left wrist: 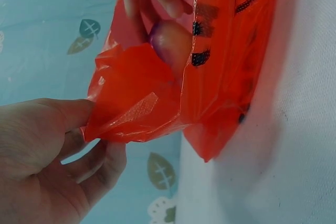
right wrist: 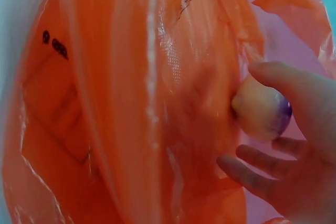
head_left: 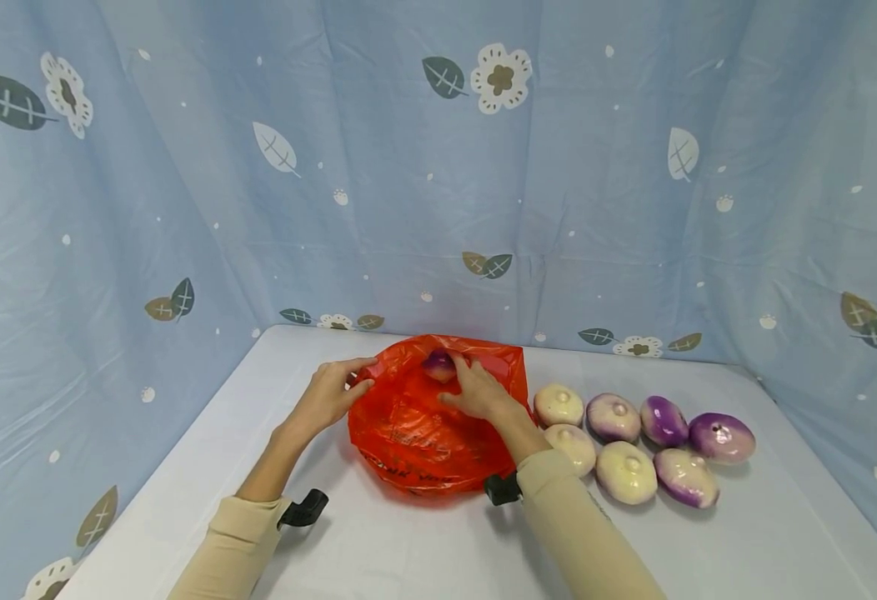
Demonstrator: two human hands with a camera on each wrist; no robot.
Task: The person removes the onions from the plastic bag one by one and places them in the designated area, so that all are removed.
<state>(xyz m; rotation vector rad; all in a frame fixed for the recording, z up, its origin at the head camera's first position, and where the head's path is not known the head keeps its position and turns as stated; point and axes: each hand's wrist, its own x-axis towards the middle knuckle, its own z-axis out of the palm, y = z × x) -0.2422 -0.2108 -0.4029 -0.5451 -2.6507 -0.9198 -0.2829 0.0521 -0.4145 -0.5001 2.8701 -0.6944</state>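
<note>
A red plastic bag [head_left: 423, 433] with dark print lies on the white table, its mouth spread. My left hand [head_left: 333, 392] pinches the bag's left rim between thumb and fingers; the left wrist view shows this hand [left wrist: 63, 150] at a corner of the film. Inside the mouth is a purple-and-white onion [head_left: 438, 367]. My right hand [head_left: 478, 390] reaches in over it. In the right wrist view, the onion [right wrist: 262, 109] lies between the spread thumb and fingers of my right hand [right wrist: 299, 145], which are not closed round it. Film hides the onion's lower part in the left wrist view.
To the right of the bag, several purple-and-white onions [head_left: 626, 472] lie in two rough rows on the white table [head_left: 776, 525]. A blue curtain [head_left: 378, 167] with leaf and flower prints hangs behind and at both sides. Black wrist mounts [head_left: 305, 508] stick out from the sleeves.
</note>
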